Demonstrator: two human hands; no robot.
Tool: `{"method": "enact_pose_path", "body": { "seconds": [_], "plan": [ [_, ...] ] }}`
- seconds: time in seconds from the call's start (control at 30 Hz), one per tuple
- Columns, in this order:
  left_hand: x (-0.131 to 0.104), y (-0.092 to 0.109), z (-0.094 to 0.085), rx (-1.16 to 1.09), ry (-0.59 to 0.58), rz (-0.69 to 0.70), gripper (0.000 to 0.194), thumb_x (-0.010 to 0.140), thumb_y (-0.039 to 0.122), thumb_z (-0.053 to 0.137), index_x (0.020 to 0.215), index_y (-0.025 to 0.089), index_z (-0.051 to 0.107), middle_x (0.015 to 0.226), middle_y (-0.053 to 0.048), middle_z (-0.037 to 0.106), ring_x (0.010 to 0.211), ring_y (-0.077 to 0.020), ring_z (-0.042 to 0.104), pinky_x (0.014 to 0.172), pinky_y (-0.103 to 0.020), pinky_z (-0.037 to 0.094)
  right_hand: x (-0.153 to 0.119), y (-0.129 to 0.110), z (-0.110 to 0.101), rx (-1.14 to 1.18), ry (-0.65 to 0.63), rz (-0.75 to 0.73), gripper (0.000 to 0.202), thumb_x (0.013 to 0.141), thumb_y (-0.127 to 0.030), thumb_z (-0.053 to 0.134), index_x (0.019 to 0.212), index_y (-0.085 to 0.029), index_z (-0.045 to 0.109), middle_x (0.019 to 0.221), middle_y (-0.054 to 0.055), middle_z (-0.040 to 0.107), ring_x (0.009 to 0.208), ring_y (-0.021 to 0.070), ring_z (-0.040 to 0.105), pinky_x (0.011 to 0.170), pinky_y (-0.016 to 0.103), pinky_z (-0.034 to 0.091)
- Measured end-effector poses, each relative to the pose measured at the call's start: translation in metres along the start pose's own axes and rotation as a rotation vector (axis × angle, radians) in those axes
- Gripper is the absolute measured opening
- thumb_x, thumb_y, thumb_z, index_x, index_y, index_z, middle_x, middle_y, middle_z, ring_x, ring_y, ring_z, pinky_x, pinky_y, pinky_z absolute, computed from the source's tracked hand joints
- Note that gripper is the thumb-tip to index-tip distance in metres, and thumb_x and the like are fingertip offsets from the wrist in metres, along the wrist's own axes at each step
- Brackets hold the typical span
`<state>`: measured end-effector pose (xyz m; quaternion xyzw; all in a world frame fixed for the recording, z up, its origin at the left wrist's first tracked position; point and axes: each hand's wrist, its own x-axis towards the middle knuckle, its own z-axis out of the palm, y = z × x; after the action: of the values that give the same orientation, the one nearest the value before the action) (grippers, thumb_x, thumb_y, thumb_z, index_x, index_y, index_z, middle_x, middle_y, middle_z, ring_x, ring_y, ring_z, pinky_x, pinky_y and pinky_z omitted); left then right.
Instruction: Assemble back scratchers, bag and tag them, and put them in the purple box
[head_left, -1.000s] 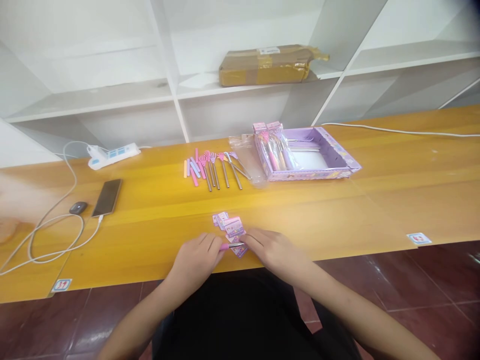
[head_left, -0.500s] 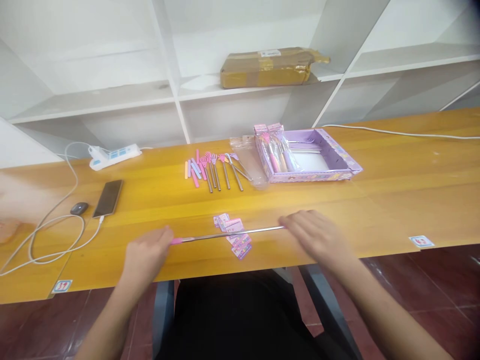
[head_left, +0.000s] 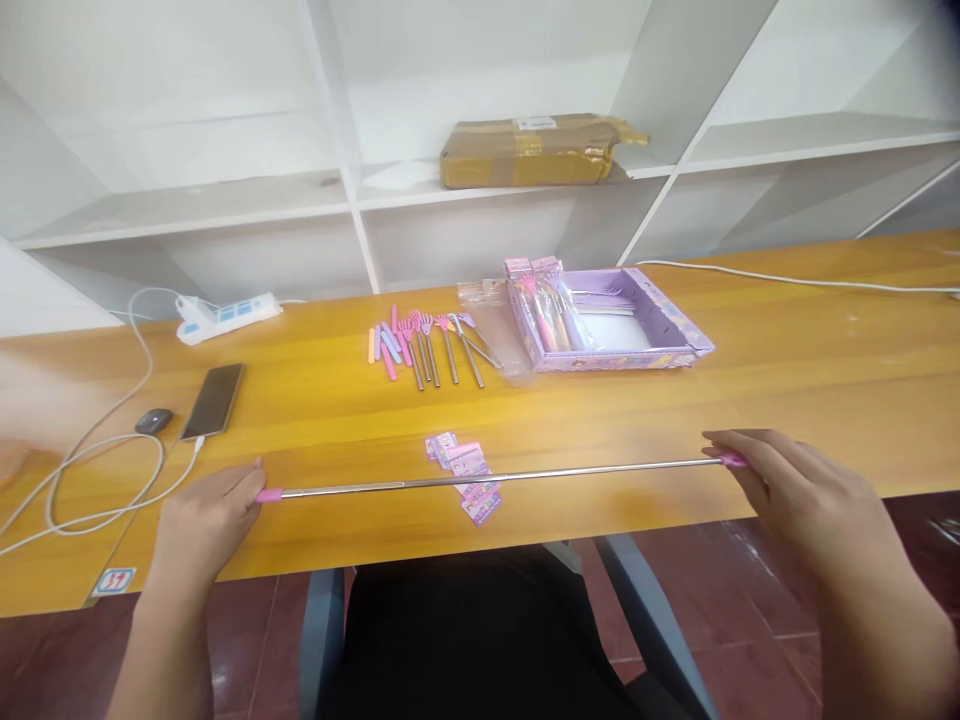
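A telescopic back scratcher [head_left: 480, 480] stretches across the front of the table, its thin metal rod drawn out long. My left hand [head_left: 206, 520] is closed round its pink handle end. My right hand [head_left: 799, 495] grips the pink piece at the other end, mostly hidden by the fingers. Below the rod lie several small printed cards [head_left: 472, 470], pink and purple. Farther back are several short back scratchers [head_left: 431, 345] with hand-shaped heads and metal rods, beside a group of loose coloured handles [head_left: 388, 345].
A purple display box [head_left: 626, 360] holds bagged back scratchers [head_left: 555, 315]; a clear plastic bag [head_left: 491, 310] lies beside it. On the left are a phone [head_left: 213, 400] with a charging cable, a mouse [head_left: 154, 421] and a power strip [head_left: 229, 318]. A taped cardboard box [head_left: 529, 155] sits on the shelf.
My hands have moved apart, the left one leftward and the right one rightward. The metal rod between them has been pulled out much longer.
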<state>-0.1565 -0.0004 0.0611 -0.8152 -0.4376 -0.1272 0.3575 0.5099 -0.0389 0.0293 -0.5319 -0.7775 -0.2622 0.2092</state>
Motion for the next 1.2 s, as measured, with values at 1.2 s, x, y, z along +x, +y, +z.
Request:
{"method": "enact_pose_path", "body": {
  "seconds": [1.2],
  "plan": [
    [0.050,0.086,0.003,-0.182,-0.431,-0.242,0.033,0.103,0.021,0.051,0.074,0.019,0.066,0.060,-0.006,0.066,0.052,-0.0194,0.060,0.052,-0.030,0.019,0.080,-0.102,0.044,0.137,-0.114,-0.039,0.023,0.102,-0.016,0.046,0.117,-0.017,0.063,0.092,0.006,0.066,0.062,0.0177,0.056,0.059,0.031,0.034]
  ]
}}
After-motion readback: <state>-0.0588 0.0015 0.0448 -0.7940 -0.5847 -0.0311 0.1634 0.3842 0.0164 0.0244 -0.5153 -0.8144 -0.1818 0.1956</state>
